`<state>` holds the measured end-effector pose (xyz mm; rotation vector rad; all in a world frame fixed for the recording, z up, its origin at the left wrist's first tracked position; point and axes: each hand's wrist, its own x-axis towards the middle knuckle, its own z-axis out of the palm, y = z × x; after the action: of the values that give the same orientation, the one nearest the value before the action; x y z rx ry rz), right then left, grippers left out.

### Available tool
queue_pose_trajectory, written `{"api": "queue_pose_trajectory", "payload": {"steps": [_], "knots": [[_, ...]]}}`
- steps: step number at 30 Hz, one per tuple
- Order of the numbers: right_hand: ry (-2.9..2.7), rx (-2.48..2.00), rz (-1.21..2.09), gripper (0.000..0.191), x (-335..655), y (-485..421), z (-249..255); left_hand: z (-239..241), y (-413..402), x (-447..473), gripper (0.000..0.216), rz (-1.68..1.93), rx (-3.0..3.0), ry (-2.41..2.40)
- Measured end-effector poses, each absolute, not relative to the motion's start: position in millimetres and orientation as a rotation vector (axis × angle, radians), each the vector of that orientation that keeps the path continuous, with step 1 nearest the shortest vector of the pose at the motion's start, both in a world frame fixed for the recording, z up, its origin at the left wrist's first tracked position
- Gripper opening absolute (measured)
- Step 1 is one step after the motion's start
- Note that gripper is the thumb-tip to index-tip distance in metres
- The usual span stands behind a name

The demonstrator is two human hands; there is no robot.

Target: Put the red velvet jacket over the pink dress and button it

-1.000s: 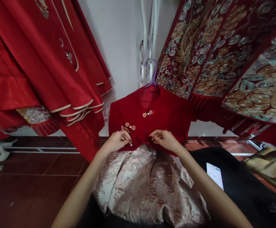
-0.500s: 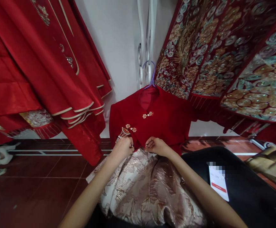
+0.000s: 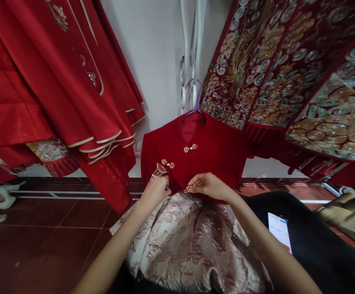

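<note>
A red top (image 3: 217, 157) hangs from a purple hanger (image 3: 199, 98), with gold floral frog buttons at the collar and left chest. Below it spreads a pale, shiny brocade fabric (image 3: 177, 241); I cannot tell whether the two are joined. My left hand (image 3: 156, 191) is closed at the left side of the top's lower front, its fingertips curled under and what they grip partly hidden. Beside it dangles a jewelled tassel ornament (image 3: 160, 169). My right hand (image 3: 211, 186) pinches a small gold floral button (image 3: 187, 189) by the top's lower front edge.
Red garments (image 3: 58, 98) with pale piping hang at the left. Sequinned, embroidered garments (image 3: 275, 81) hang at the right. A lit phone (image 3: 278, 230) lies on a black seat (image 3: 309, 245). A white metal rack (image 3: 195, 45) rises behind, and white shoes (image 3: 4, 200) stand at far left.
My right hand has turned slightly and shifted a little, and the floral button in its fingers shows more clearly. My left hand stays almost in place. The phone's screen looks different.
</note>
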<state>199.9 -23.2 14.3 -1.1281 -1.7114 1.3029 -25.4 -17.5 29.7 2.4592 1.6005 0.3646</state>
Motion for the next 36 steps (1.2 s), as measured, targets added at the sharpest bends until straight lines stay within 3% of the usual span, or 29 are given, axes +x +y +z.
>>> {"api": "queue_pose_trajectory", "payload": {"steps": [8,20,36], "knots": [[-1.704,-1.128,1.065,0.022,158,-6,4,20,-11,-21,0.013,0.305,2.453,1.703],[-1.692,-1.245,0.533,0.005,130,5,-32,17,-5,-28,0.008,0.611,2.463,1.603],[-1.672,-1.312,0.572,0.006,140,5,-43,5,-3,-29,0.012,0.531,2.584,1.561]]}}
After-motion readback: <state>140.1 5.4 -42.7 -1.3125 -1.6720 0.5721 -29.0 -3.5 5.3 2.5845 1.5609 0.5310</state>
